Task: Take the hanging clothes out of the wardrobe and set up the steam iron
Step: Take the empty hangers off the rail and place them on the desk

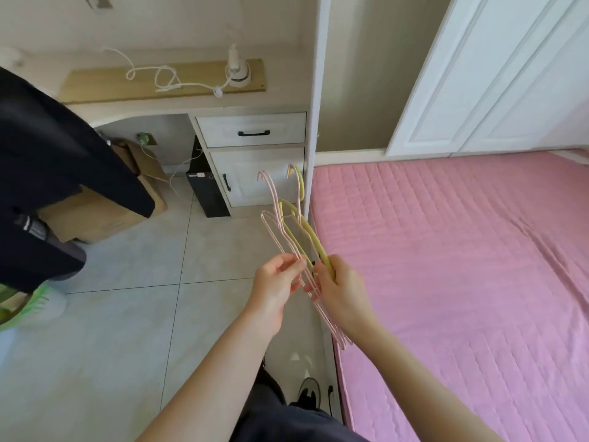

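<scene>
A bunch of empty pink and yellow hangers [288, 231] points hooks-up between my hands, over the floor beside the bed. My right hand [341, 290] grips the bunch near its lower bars, thumb on a yellow hanger. My left hand [275, 283] pinches the pink wires from the left side. The white steam iron [237, 70] stands upright on the desk's wooden top [95, 82], its white cord [159, 78] looped along the board. White wardrobe doors [478, 74] stand at the upper right.
A pink quilted bed [462, 266] fills the right side. Dark clothing [47, 173] hangs at the left edge. Under the desk sit cardboard boxes [105, 215] and a black unit [207, 193]. White drawers [251, 130] adjoin the bed. Grey floor tiles [127, 330] spread below.
</scene>
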Motion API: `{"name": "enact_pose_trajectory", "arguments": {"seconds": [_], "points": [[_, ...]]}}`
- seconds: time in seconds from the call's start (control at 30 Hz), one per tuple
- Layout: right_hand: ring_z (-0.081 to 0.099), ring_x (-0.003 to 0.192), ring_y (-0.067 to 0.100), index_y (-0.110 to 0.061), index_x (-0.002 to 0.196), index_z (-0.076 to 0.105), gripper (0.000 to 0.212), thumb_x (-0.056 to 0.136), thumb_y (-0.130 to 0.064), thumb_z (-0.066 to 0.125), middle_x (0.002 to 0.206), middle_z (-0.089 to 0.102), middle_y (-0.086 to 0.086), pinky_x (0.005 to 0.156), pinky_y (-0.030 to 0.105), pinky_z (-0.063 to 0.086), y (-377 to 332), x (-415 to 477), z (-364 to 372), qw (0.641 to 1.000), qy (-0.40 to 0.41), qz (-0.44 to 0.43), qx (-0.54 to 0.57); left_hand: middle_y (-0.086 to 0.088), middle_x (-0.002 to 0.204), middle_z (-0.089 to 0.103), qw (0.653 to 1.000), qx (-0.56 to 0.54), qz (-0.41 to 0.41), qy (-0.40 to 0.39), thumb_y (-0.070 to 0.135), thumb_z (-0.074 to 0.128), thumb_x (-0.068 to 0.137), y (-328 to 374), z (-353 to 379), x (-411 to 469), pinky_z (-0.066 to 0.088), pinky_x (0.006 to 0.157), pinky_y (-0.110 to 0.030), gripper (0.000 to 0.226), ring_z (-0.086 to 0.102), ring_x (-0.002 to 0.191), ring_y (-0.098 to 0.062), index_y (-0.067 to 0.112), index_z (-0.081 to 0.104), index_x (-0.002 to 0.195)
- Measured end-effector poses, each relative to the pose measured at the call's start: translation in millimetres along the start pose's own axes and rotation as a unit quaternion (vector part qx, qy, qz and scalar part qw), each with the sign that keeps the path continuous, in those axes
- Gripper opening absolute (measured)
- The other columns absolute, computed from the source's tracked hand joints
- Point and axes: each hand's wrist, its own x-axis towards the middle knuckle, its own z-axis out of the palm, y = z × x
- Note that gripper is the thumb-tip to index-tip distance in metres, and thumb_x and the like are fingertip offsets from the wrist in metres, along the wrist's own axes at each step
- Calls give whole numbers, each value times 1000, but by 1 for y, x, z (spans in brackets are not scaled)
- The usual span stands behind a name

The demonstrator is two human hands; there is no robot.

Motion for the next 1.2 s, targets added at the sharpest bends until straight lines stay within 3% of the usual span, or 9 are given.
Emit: {"name": "enact_pose_trajectory", "arguments": {"seconds": [0.07,0.27,0.5,0.63,0.8,0.93,1.1,1.2], "points": [[62,58,14,-8,82,55,21,95,-18,41,67,68,3,56,31,51,-6,1,10,1000,-24,-10,-2,-10,90,57,1000,-5,2,8,11,65,88,2,-9,2,48,78,-27,20,52,85,-20,-2,64,104],[45,50,8,-14,68,50,30,96,-22,45,57,55,-6,45,21,36,-25,16,45,998,-55,-25,-19,-8,87,62,999,-35,-2,8,11,66,87,16,-44,18,46,78,-29,19,54,82,-18,-1,67,102],[43,58,12,-7,73,52,31,97,-24,45,63,52,-1,51,23,36,-62,47,104,996,-76,-48,-20,-9,85,69,996,-82,-13,-24,11,65,88,48,-109,62,50,74,-29,17,62,80,-19,-1,68,100],[39,56,12,-10,69,45,30,98,-21,45,63,49,1,49,19,33,-85,67,139,995,-75,-58,-30,-15,91,66,981,-191,-28,14,6,63,89,81,-153,98,56,75,-28,19,65,82,-21,-4,65,105],[42,56,10,-13,72,49,29,98,-24,44,64,50,-3,54,24,37,-113,89,174,992,-97,-72,-34,-19,107,67,940,-337,-58,2,5,60,89,128,-197,137,56,85,-32,26,68,98,-26,-4,61,113],[42,56,10,-9,77,50,28,99,-24,43,64,51,-3,54,26,38,-127,105,194,987,-117,-97,-49,-19,105,68,913,-402,-69,-4,7,53,94,148,-213,158,52,93,-36,21,68,96,-27,-4,61,109],[57,60,5,-28,82,48,19,99,-24,43,68,63,-6,61,17,48,-137,128,207,972,-190,-107,-89,-22,117,63,907,-411,-84,-22,9,48,97,167,-226,182,45,104,-40,24,60,116,-30,-4,59,113],[66,74,3,-22,94,52,11,100,-22,44,80,70,-3,73,18,52,-138,150,208,960,-231,-109,-110,-22,125,60,907,-408,-101,-17,8,48,97,176,-227,199,45,104,-41,25,59,118,-30,-5,58,116]]}}
